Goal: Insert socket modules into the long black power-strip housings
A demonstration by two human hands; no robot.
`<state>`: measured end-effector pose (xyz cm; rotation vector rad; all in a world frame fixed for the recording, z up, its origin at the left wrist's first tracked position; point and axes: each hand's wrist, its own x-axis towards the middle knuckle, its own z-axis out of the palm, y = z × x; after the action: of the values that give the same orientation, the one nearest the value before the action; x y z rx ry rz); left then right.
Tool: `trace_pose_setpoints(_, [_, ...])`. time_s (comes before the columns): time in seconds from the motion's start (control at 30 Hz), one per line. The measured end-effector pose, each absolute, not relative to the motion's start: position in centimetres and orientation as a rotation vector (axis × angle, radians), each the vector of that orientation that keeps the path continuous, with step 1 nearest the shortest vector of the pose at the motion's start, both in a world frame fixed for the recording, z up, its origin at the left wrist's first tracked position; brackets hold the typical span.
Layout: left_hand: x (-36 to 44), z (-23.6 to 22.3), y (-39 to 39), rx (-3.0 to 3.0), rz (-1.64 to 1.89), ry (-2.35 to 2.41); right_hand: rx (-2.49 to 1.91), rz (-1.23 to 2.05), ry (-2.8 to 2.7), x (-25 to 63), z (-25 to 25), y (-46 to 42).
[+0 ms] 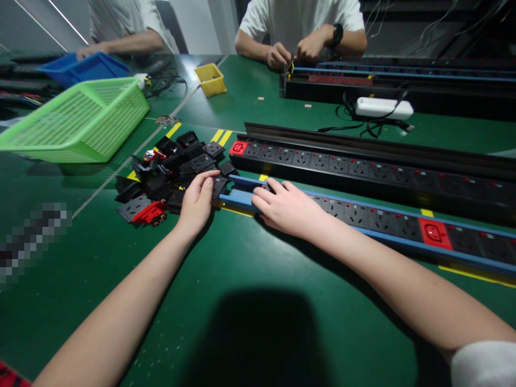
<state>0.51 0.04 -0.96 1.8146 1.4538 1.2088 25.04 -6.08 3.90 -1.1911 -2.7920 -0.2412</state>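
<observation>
My left hand (pixel 197 200) pinches a black socket module (pixel 220 187) between thumb and fingers, beside the left end of a blue rail (pixel 237 199). My right hand (pixel 288 209) reaches over this rail, its curved fingers on a black socket module (pixel 265 187) mostly hidden beneath them. To the right, the rail carries a row of black sockets (pixel 355 214) and a red socket (pixel 434 233). Touching my left hand's far side is a heap of loose black modules (pixel 177 164), with a red module (pixel 150 213) at its near edge.
Behind the rail lies a long black socket strip (pixel 322 167) with a red end socket (pixel 238 148). A green basket (pixel 76 123), a yellow bin (pixel 210 80) and blue bins (pixel 86 69) stand farther back. Across the table, a person's hands (pixel 296 54) work near a white power strip (pixel 382 108).
</observation>
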Motion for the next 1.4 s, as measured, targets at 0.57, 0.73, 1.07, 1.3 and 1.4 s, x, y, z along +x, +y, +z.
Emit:
trace_pose_setpoints(0.57, [1.5, -1.6, 1.3, 1.723, 1.249, 1.433, -1.211, -0.244, -2.773, 25.0, 3.9, -6.0])
trace_pose_setpoints(0.73, [1.9, -1.5, 1.0, 1.713, 1.252, 1.476, -1.278, -0.242, -2.742, 24.9, 4.4, -6.1])
trace_pose_setpoints(1.07, [2.3, -1.5, 0.8, 1.728, 1.239, 1.524, -1.646, -0.194, -2.613, 24.3, 4.5, -6.5])
trace_pose_setpoints(1.3, [2.0, -1.6, 0.1, 1.767, 1.16, 1.49, -1.637, -0.207, -2.617, 24.3, 4.6, -6.5])
trace_pose_setpoints(1.4, [2.1, -1.4, -0.2, 1.767, 1.137, 1.46, -1.636, -0.211, -2.608, 24.3, 4.6, -6.5])
